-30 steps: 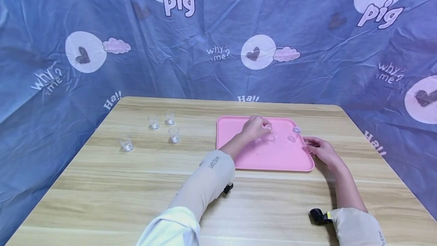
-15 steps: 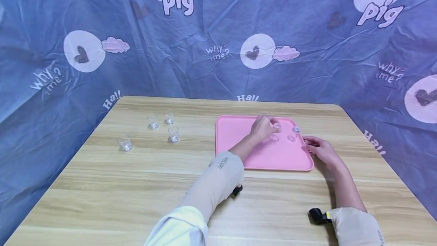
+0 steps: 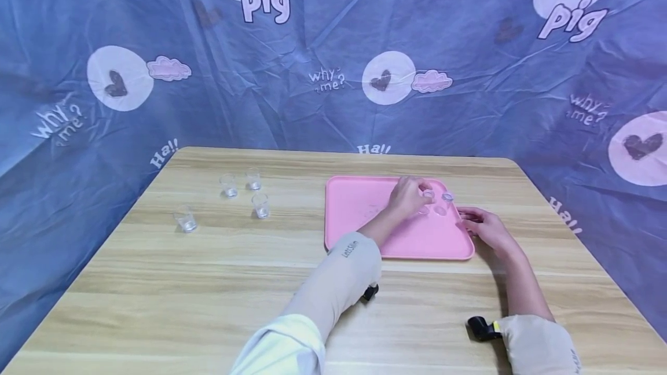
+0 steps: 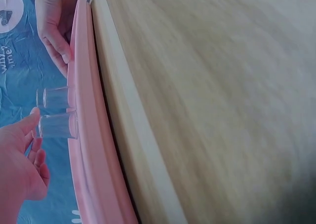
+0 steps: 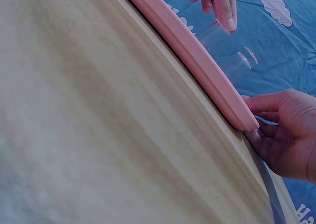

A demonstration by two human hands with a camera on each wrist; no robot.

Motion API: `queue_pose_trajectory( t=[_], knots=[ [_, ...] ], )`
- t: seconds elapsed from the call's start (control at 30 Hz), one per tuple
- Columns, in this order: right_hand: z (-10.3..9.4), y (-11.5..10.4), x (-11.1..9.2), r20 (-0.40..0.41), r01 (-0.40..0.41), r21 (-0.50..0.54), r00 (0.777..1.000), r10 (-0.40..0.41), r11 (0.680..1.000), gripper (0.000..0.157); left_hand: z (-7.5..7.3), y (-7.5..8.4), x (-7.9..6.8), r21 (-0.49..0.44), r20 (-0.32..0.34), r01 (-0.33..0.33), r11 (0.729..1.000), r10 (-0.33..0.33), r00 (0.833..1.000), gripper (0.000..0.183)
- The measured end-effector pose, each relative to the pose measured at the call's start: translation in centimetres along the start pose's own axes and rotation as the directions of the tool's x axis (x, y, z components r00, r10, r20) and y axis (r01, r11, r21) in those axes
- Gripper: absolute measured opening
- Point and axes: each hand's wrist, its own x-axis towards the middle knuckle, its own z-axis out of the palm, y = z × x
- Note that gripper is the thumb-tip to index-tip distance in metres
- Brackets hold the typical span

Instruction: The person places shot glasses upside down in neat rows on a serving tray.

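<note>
Your tray (image 3: 417,245) is plain pink, and your glasses (image 4: 55,126) are clear and colourless. Your bench (image 3: 208,294) is pale tan with streaky wood grain. The cloth (image 3: 292,114) you face is blue, printed with white discs, dark hearts, pink clouds and pale lettering. Your sleeves (image 3: 539,343) are beige with dark lettering, your wrist cameras (image 3: 480,328) black.

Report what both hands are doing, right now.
Left hand: pinching a clear, glass-like, tapered cup at its upper end.
Right hand: gripping the pink, rectangular, plastic-looking tray by its right edge.
</note>
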Motion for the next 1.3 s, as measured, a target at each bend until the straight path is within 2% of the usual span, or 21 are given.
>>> queue_pose_trajectory(
  t=[0.57, 0.8, 1.0, 1.3],
  knots=[
    [0.5, -0.3, 0.0, -0.005, 0.010, 0.006, 1.000, -0.010, 1.000, 0.043, 0.8, 0.0, 0.3, -0.030, -0.019, -0.017, 0.999, 0.016, 1.000, 0.025],
    [0.3, -0.2, -0.1, -0.006, 0.005, 0.003, 1.000, -0.005, 1.000, 0.042, 0.5, 0.3, 0.0, -0.042, -0.017, -0.005, 0.999, 0.004, 1.000, 0.041],
    [0.2, -0.2, -0.1, -0.013, -0.001, -0.011, 1.000, 0.001, 1.000, 0.046, -1.8, 0.1, -0.6, -0.068, -0.041, -0.004, 0.998, 0.001, 0.999, 0.041],
    [0.1, 0.0, -0.1, -0.009, 0.002, -0.017, 1.000, -0.003, 1.000, 0.046, -6.3, -2.6, -2.3, -0.158, -0.101, -0.050, 0.986, 0.034, 0.994, 0.040]
  ],
)
